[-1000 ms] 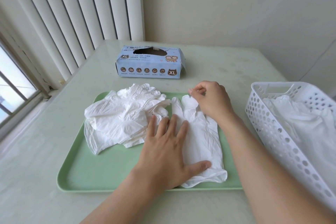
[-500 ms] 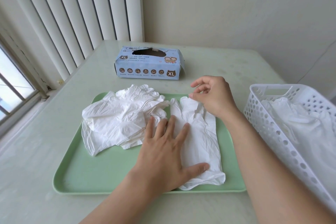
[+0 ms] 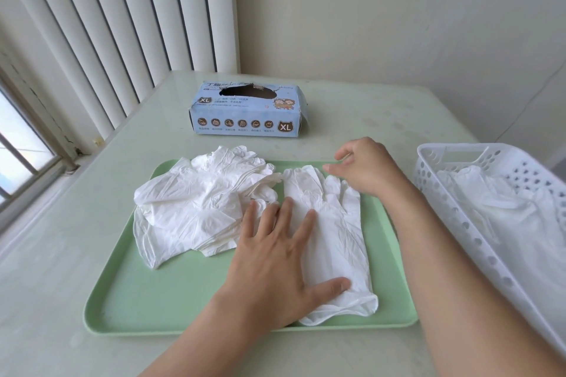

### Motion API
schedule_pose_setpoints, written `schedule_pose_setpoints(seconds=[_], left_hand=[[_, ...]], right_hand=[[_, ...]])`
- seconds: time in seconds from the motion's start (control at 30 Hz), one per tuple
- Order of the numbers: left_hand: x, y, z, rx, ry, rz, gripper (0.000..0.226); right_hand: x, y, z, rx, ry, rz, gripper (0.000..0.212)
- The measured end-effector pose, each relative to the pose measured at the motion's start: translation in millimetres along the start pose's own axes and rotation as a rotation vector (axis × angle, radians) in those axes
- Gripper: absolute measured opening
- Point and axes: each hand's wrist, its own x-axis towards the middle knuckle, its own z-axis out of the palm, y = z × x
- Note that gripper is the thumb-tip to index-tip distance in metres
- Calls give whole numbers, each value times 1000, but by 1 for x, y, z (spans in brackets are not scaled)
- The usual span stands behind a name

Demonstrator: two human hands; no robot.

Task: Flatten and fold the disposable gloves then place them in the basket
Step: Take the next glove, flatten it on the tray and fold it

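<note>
Right hand (image 3: 369,169) has let go of the glove (image 3: 332,232) fingertips and now hovers, loosely curled, empty.
Left hand (image 3: 277,257) presses flat; sliding it could re-wrinkle the thin glove or drag the neighbouring pile (image 3: 196,208).

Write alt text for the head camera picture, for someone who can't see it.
A person's left hand presses flat on a white disposable glove spread on a green tray, while the right hand hovers by the glove's fingertips. A crumpled glove pile shares the tray; a blue glove box sits behind and a white basket holding gloves stands to the right.
</note>
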Motion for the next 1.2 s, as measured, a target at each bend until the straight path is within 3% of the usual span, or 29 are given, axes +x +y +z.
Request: schedule_pose_setpoints(seconds=[0.1,0.23,0.47,0.6,0.87,1.07,1.2], left_hand=[[0,0,0,-7,-6,-1,109],[0,-1,0,4,-9,-1,110],[0,-1,0,-8,0,-1,109],[0,-1,0,-4,-5,-1,110],[-2,-1,1,-13,17,0,108],[-2,-1,1,-55,29,-1,102],[-3,1,-4,-101,92,3,102]], right_hand=[[-4,-3,11,15,-105,-42,31],[-5,-2,12,63,-105,-38,11],[-1,8,4,1,0,28,18],[-2,6,-5,63,-46,31,31],[-5,-5,4,233,80,-189,19],[-5,-5,-5,130,169,-156,13],[-19,-13,-36,-222,-103,99,33]])
